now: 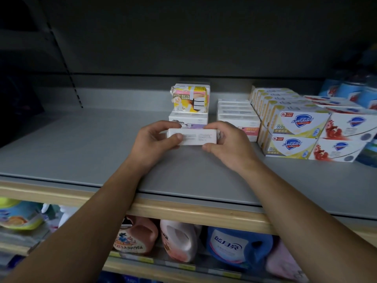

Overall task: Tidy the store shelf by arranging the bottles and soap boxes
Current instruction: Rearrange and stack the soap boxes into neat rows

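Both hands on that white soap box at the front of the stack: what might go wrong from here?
1. The yellow soap pack sits on a white box right behind the held white soap box; pushing back may topple it.
2. The left hand and right hand grip only the box ends, so it may slip.

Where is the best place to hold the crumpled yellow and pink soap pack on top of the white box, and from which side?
Take the yellow and pink soap pack by its left and right sides, coming from the front. It sits on a white box with free space on both sides. Its wrapper looks torn at the left corner, so hold it lower down, gently.
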A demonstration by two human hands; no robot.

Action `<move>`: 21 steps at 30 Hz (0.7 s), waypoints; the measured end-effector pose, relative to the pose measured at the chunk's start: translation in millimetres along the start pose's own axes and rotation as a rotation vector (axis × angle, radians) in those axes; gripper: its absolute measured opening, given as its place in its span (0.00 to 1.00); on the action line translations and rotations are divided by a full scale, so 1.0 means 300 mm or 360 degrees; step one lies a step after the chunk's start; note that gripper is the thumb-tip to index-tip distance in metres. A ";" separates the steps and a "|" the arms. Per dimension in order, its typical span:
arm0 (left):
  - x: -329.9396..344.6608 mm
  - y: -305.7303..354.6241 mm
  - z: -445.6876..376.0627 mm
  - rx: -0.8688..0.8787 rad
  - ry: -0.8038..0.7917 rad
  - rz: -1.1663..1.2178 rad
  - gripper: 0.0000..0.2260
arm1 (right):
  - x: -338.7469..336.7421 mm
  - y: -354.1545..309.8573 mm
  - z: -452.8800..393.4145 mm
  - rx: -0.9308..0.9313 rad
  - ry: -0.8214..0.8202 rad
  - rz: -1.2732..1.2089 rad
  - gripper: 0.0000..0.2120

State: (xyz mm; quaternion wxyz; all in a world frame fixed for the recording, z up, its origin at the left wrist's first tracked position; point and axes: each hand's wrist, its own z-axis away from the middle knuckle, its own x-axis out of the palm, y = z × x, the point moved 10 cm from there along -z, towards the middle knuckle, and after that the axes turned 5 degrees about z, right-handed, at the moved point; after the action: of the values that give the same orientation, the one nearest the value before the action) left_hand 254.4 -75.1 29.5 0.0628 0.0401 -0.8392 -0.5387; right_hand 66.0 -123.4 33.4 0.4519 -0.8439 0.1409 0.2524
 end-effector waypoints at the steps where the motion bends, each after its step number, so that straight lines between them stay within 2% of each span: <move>1: -0.004 0.008 -0.002 0.0042 0.0014 -0.0040 0.09 | -0.003 -0.010 0.000 -0.0033 0.0018 -0.0013 0.21; 7: -0.013 0.032 -0.013 0.0185 0.0000 -0.0121 0.11 | -0.007 -0.055 0.000 -0.0209 0.0038 -0.0077 0.22; 9: -0.018 0.021 -0.013 0.0135 0.0016 -0.0036 0.08 | -0.006 -0.065 0.003 -0.0240 0.0040 -0.0051 0.25; 12: -0.017 -0.032 -0.011 -0.0098 0.0068 0.0053 0.04 | -0.021 -0.047 0.004 -0.0161 0.0096 -0.0059 0.22; 14: -0.018 -0.051 -0.009 -0.0161 0.0108 -0.0140 0.08 | -0.022 -0.024 0.002 -0.0081 0.0089 -0.0097 0.20; 17: -0.007 -0.015 -0.008 0.0040 0.0109 -0.0737 0.11 | -0.015 -0.001 0.000 0.0002 0.0042 -0.0088 0.16; 21: -0.002 -0.022 -0.005 0.0077 0.0106 -0.0995 0.16 | -0.006 0.034 0.000 0.0133 -0.0034 -0.0024 0.10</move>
State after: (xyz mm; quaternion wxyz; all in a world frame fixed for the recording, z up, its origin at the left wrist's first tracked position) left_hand 255.3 -79.1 24.2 -0.0794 0.3154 -0.7962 -0.5102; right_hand 59.7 -129.0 27.4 0.4902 -0.8227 0.1401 0.2516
